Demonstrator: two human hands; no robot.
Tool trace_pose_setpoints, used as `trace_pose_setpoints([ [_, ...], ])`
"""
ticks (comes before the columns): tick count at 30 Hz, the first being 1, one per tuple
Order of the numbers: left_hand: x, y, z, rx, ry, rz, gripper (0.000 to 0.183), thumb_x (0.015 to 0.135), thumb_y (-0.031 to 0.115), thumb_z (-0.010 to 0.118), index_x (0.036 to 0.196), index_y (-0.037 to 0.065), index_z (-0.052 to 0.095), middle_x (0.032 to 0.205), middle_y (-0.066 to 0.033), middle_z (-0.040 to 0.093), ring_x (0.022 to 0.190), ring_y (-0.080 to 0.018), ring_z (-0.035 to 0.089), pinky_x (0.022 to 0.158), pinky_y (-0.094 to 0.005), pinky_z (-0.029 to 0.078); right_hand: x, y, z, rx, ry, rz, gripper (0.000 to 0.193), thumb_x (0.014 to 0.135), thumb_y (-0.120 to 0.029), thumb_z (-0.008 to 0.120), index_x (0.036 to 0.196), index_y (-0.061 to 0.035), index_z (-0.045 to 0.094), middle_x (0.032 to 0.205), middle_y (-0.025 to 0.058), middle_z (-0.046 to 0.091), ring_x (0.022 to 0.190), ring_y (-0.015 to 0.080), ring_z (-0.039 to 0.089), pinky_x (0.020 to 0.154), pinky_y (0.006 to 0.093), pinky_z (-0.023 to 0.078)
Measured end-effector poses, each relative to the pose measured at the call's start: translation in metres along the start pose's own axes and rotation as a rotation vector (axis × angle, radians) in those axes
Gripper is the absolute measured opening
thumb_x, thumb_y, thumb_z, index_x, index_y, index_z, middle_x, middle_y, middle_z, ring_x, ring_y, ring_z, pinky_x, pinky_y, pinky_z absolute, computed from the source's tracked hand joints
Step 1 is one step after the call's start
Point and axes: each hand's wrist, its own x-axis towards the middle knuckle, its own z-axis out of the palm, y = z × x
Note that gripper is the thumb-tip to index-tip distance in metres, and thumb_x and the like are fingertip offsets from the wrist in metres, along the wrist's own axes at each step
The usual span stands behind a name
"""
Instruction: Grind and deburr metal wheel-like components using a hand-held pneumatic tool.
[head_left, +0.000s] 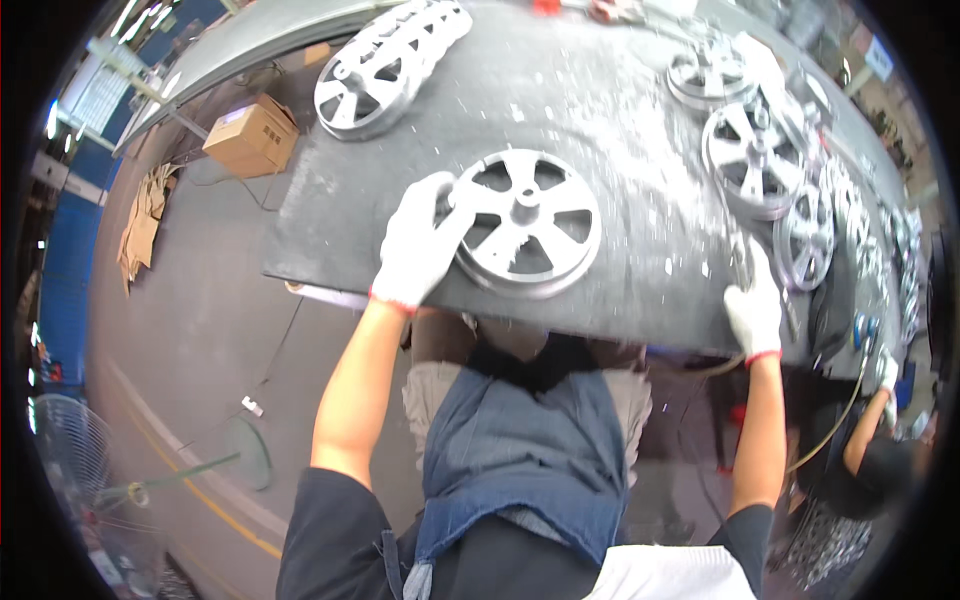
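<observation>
Touching wheel (527,207); printed carton (243,140) leftward

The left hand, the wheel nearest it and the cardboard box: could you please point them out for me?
Left hand (418,243), head view: the back of the hand.
Wheel (526,208), head view: its central hub.
Cardboard box (248,142), head view: one side wall.
</observation>
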Motion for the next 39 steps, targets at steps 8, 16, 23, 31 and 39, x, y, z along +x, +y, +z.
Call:
trace_pose_setpoints([
  [8,-0.335,-0.162,-0.119,0.188,0.501,-0.632,0.037,0.117,0.027,0.067,0.138,-0.003,0.072,0.131,-0.0227,0.079,0.119,-0.0306,0.076,0.105,-0.0444,0.059,-0.018,-0.005,0.002,-0.521,-0.131,-0.181,0.077,0.090,0.000,0.069,0.166,-0.0041,0.058,0.152,0.0209,0.072,0.135,0.0343,0.076,0.112,0.0404,0.061],
  [16,-0.594,-0.237,0.042,-0.919,0.381,-1.541,0.070,0.112,0.064,0.061,0.138,0.000,0.076,0.133,-0.0211,0.080,0.124,-0.0379,0.075,0.104,-0.0507,0.060,-0.001,-0.014,0.001,-0.257,-0.180,-0.018,0.076,0.092,-0.012,0.087,0.162,-0.0014,0.060,0.148,0.0222,0.074,0.133,0.0359,0.075,0.115,0.0425,0.057],
  [23,-0.608,-0.283,0.033,-0.188,0.030,-1.659,0.048,0.112,0.049,0.065,0.125,0.005,0.081,0.118,-0.0152,0.083,0.108,-0.0382,0.078,0.095,-0.0536,0.061,0.000,0.011,0.000,-0.428,-0.202,-0.043,0.065,0.093,-0.006,0.079,0.156,-0.0022,0.065,0.136,0.0218,0.075,0.127,0.0382,0.075,0.113,0.0462,0.057],
  [31,-0.526,-0.319,0.008,0.161,-0.630,-1.105,0.044,0.108,0.043,0.064,0.135,0.014,0.081,0.129,-0.0067,0.082,0.120,-0.0350,0.075,0.107,-0.0515,0.057,-0.009,-0.005,-0.007,-0.574,-0.185,-0.005,0.066,0.091,0.001,0.074,0.156,-0.0017,0.065,0.130,0.0199,0.075,0.121,0.0368,0.075,0.109,0.0439,0.058],
  [39,-0.465,-0.392,0.023,-0.228,-0.506,-0.998,0.058,0.114,0.052,0.054,0.153,0.015,0.073,0.156,-0.0074,0.071,0.146,-0.0297,0.061,0.123,-0.0471,0.047,-0.014,-0.010,-0.001,-0.579,-0.096,-0.107,0.054,0.092,-0.003,0.078,0.145,-0.0034,0.071,0.124,0.0221,0.077,0.113,0.0437,0.076,0.102,0.0461,0.061],
])
